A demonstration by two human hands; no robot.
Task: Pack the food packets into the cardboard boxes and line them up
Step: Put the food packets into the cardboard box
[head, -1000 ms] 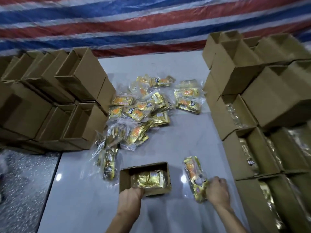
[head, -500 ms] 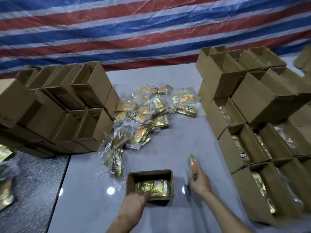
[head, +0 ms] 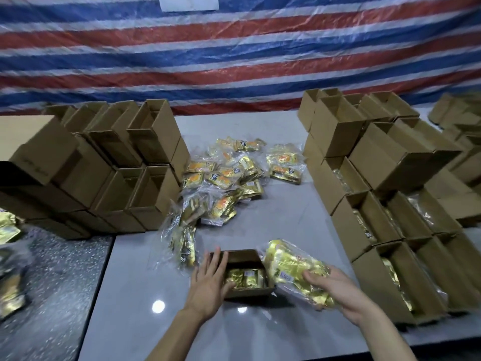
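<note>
A small open cardboard box (head: 251, 291) sits on the white table near me, with a gold packet (head: 243, 276) lying inside it. My left hand (head: 209, 281) rests against the box's left side, fingers straight and spread. My right hand (head: 331, 289) grips a gold food packet in clear wrap (head: 290, 268), held tilted just over the box's right edge. A loose pile of gold and orange packets (head: 223, 178) lies on the table beyond the box.
Empty open boxes (head: 125, 162) are stacked at the left. Rows of boxes holding packets (head: 385, 230) run along the right, with more boxes stacked behind them. A striped tarp hangs behind the white table (head: 281, 220). More packets (head: 7, 230) lie at the far left.
My right hand has lifted the packet off the table and brought it left, over the box's right edge. My left hand has shifted from the box's near edge to its left side.
</note>
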